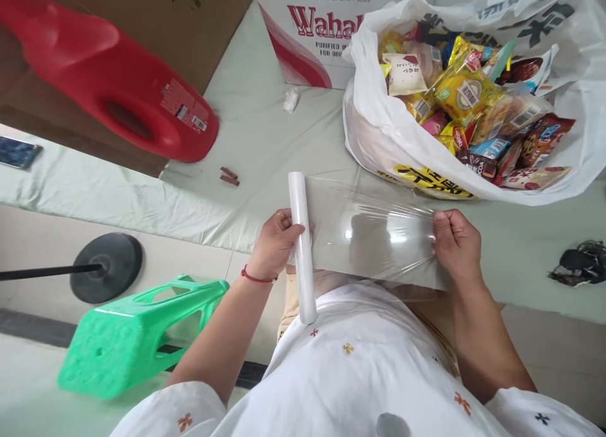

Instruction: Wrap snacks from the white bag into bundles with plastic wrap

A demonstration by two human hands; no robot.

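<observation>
A roll of clear plastic wrap (303, 266) stands nearly lengthwise in front of my body, and my left hand (277, 241) is closed around its middle. From the roll a see-through sheet of film (374, 228) stretches to the right, pulled taut with creases fanning toward its far end. That end is bunched in my right hand (455, 241), whose fingers are closed in a fist on the film. The sheet hangs over the near edge of the cloth-covered table (246, 191).
A white plastic bag (360, 127) full of packaged snacks (466, 96) stands at the back right. Behind are a Wahaha carton (307, 52), a red bottle (156, 102) and a brown cardboard box (208, 39). A green stool (104, 342) and a black round base (106, 282) stand left.
</observation>
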